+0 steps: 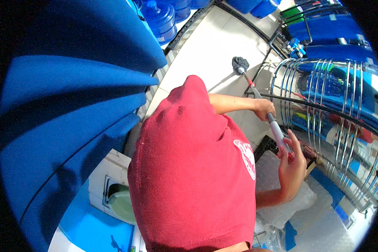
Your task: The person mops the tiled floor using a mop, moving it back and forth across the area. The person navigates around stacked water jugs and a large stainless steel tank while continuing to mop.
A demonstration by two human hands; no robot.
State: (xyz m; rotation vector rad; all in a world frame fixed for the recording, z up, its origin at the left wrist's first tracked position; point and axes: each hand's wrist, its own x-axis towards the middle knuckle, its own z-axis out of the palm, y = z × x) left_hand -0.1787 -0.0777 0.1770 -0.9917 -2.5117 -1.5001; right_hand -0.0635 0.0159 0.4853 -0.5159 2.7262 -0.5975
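A mop (278, 131) with a grey shaft, red fittings and a dark grey string head slants across the right side of the view. Its head (240, 64) rests on the pale tiled floor. My left hand (263, 109) is closed round the middle of the shaft. Closer to me, my right hand (292, 161) holds the upper end by the red part, with some fingers stretched upward. A red shirt fills the middle of the view and hides part of the floor.
Blue cloth (84, 84) hangs along the left. Blue water jugs (159, 21) stand at the far side. A chrome wire rack (315, 96) lines the right, beside clear plastic wrapping (298, 201). A pale green basin (122, 206) sits at the lower left.
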